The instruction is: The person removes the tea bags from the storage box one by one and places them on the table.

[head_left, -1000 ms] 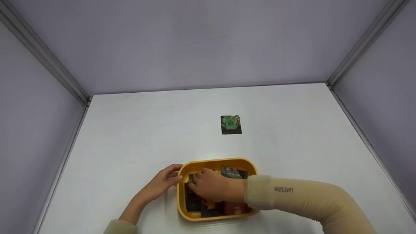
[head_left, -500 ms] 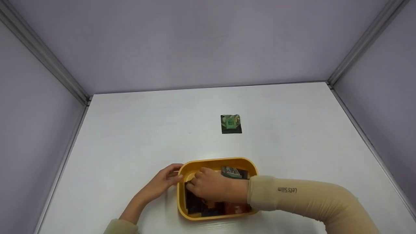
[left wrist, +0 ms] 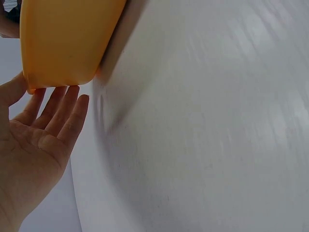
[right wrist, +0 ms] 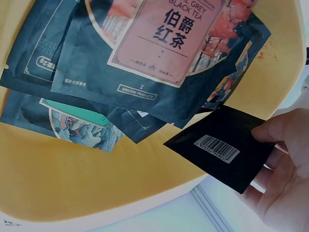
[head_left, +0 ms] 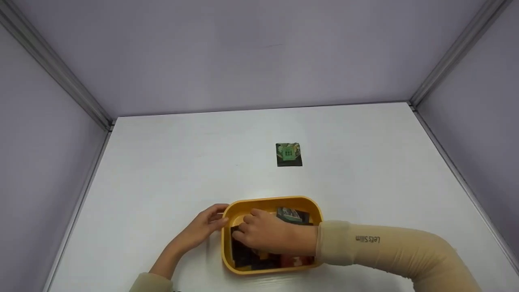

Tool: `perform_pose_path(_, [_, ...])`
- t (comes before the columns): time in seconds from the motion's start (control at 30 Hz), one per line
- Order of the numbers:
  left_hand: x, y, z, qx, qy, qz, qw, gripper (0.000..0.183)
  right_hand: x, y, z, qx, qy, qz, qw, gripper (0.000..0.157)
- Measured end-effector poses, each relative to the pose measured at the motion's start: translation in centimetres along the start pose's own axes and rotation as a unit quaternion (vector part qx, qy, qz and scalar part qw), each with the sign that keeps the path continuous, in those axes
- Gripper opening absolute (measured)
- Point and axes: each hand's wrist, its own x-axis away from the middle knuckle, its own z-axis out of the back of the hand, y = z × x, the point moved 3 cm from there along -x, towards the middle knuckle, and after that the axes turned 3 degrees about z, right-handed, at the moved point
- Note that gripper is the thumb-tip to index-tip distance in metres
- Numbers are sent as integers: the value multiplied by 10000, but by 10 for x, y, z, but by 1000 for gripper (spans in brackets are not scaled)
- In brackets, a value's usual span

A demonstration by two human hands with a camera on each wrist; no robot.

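A yellow tub [head_left: 272, 200] of flat tea sachets stands near me. At its left end my left hand [head_left: 198, 230] touches the outer wall with fairly straight fingertips, thumb by the rim. Inside the tub, my right hand [head_left: 263, 232] pinches a black tea sachet [right wrist: 215, 145] between thumb and fingers, its barcode facing the right wrist camera. Beside that lie a dark green Earl Grey black tea sachet [right wrist: 145, 63] with a pink label and a sachet with a wave picture [right wrist: 79, 126]. My right hand hides part of the tub's contents in the head view.
A single green and black sachet [head_left: 289, 154] lies flat on the white table [head_left: 182, 162] beyond the tub. Grey walls [head_left: 259, 61] close off the back and both sides.
My right hand and sleeve have shifted slightly right. A sachet edge seen by its fingers at the tub's left end has gone from there, baring yellow floor. The left hand stays put.
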Motion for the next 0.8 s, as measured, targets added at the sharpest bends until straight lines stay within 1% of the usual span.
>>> perform_pose_path(0.1, [0,-1,0,-11,14,38,10000,48,3,0,2,-123,100,37,9999,28])
perform_pose_path(0.2, [0,-1,0,-3,13,66,10000,47,8,1,4,-150,304,59,9994,27])
perform_pose_path(0.33, [0,0,-1,5,-2,39,10000,47,18,4,5,-276,657,115,9974,26])
perform_pose_path(0.43, [1,1,0,-9,-4,66,10000,47,26,7,7,-503,936,196,9941,30])
perform_pose_path(0.5, [2,1,-1,-9,-9,98,10000,47,32,9,9,-549,1159,248,9914,30])
perform_pose_path(0.57, [1,1,-1,-20,0,108,9999,47,37,12,12,-526,1421,311,9880,30])
perform_pose_path(0.7, [0,1,-1,-22,0,65,10000,48,49,20,16,-272,1923,337,9804,33])
perform_pose_path(0.8, [-1,1,0,43,-30,49,10000,48,57,30,17,-219,2124,190,9767,40])
